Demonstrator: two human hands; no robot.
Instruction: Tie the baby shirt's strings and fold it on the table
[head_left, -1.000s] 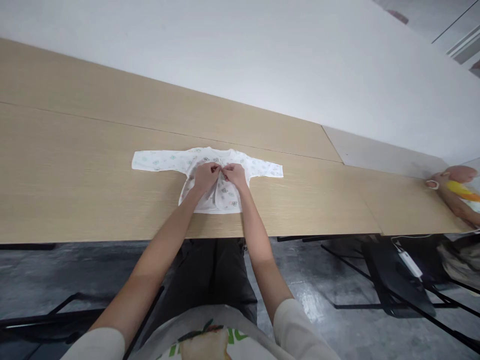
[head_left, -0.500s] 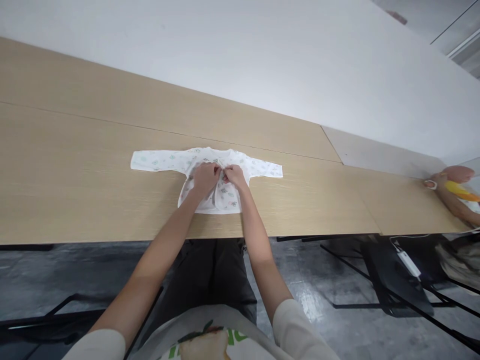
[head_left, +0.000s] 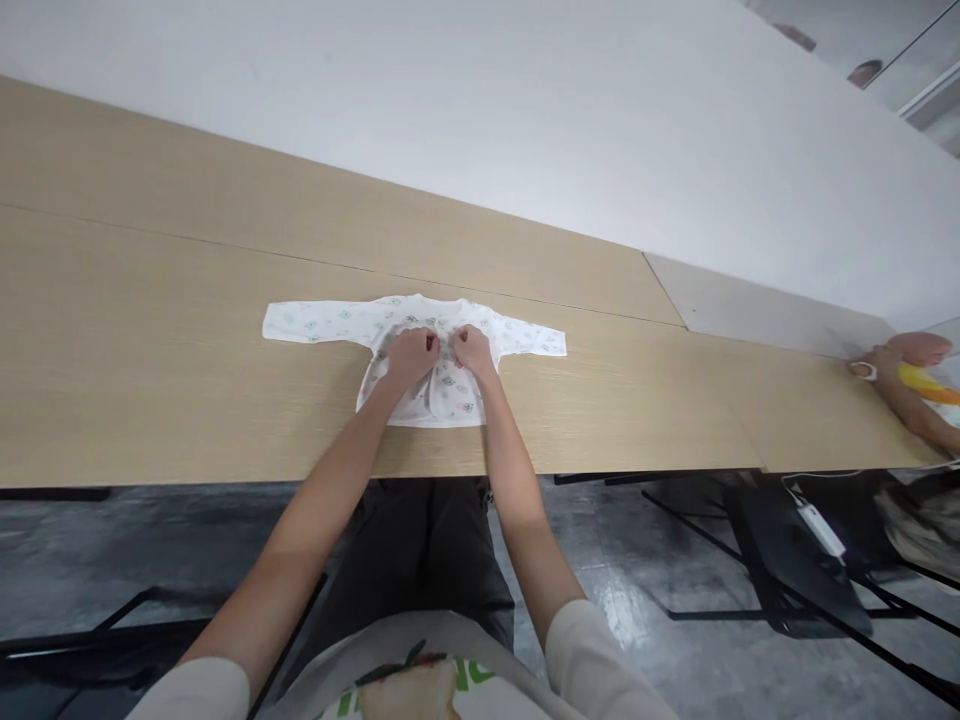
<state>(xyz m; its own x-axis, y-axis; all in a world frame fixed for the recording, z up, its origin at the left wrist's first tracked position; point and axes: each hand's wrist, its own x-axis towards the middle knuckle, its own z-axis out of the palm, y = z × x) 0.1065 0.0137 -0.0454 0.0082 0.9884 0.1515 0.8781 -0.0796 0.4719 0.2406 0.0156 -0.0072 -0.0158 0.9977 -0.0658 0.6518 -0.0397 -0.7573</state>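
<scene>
A small white baby shirt (head_left: 454, 388) with a scattered print lies spread on the wooden table (head_left: 637, 400), sleeves stretched out to both sides. Its front has an overlapping flap with a curved edge. Over the middle of the chest, my left hand (head_left: 412, 355) is closed, thumb and fingers pinched at the front of the shirt. My right hand (head_left: 472, 348) is closed in the same way just beside it, a small gap between them. Which bit of the shirt each hand pinches is too small to make out.
A white wall or partition (head_left: 450, 110) runs along the table's far side. At the far right a person's arm (head_left: 907, 405) rests on the table. Below stand black chairs (head_left: 787, 560), one with a white power strip (head_left: 821, 530) on it.
My hands have drawn slightly apart, the right one a little to the right, so the gap between them is wider. The shirt lies as before.
</scene>
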